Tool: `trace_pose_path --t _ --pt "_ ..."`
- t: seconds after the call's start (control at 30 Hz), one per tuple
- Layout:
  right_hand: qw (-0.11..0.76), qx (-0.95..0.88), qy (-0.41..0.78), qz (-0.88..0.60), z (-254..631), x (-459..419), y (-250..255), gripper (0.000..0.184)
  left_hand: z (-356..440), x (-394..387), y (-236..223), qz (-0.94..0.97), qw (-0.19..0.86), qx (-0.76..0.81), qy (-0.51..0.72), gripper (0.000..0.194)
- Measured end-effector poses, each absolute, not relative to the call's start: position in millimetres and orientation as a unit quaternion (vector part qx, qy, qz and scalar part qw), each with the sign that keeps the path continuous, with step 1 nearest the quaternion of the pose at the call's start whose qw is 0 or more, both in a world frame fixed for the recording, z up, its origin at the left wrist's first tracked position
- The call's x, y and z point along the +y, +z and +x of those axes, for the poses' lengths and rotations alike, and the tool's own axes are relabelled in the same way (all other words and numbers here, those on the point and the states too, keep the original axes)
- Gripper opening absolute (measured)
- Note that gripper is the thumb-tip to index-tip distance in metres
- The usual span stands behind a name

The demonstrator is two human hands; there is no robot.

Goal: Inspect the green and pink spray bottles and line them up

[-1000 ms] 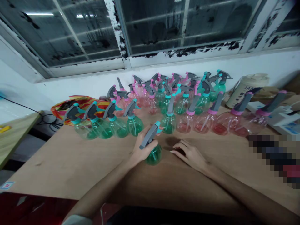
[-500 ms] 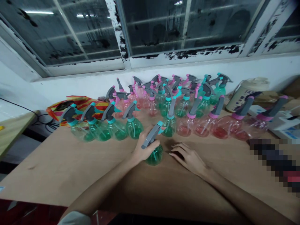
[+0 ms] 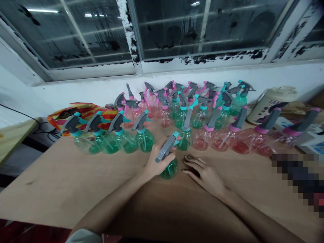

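My left hand point(image 3: 159, 158) is wrapped round the neck of a green spray bottle point(image 3: 170, 171), whose grey and teal trigger head tilts up to the right. The bottle rests on the wooden table point(image 3: 76, 189), with green liquid or tint in its round body. To its right lies my right hand point(image 3: 206, 173), fingers stretched out and apart, low over the tabletop and holding nothing. Just behind the held bottle stands another green spray bottle point(image 3: 184, 139). A row of green bottles point(image 3: 126, 141) stands to the left, and pink bottles point(image 3: 201, 139) line up to the right.
More pink and green spray bottles point(image 3: 165, 116) crowd the back by the wall. A red and yellow striped bag point(image 3: 93, 113) lies at the back left. At the back right are a large cream-coloured container point(image 3: 273, 103) and a white box point(image 3: 307, 138). A blurred dark object point(image 3: 298, 179) sits on the right.
The view has shifted slightly. My left hand keeps its hold on the green spray bottle, and my right hand stays stretched out beside it. The bottle rows look unchanged.
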State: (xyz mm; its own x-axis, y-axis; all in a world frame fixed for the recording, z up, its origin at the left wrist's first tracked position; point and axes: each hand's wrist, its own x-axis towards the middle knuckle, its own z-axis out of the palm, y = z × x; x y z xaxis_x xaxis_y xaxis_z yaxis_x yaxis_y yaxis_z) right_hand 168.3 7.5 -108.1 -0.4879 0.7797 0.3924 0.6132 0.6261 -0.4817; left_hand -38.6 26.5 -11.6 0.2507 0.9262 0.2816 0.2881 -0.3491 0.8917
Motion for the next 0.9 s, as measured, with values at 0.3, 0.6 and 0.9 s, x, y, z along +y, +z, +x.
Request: trace_pose_path --t 0.3,0.6,0.9 --pt "0.252 -0.867 0.106 -0.416 171.4 6.1 -115.0 0.039 -42.3 26.4 -11.6 0.704 0.359 0.431 0.435 0.029" --pt "0.204 -0.881 0.048 -0.424 164.1 -2.1 -116.1 0.047 -39.4 29.1 -12.5 0.714 0.349 0.427 0.432 0.028" --pt "0.212 -0.879 0.069 -0.422 167.0 -0.4 -112.4 0.046 -40.2 27.8 -14.7 0.71 0.37 0.42 0.428 0.038"
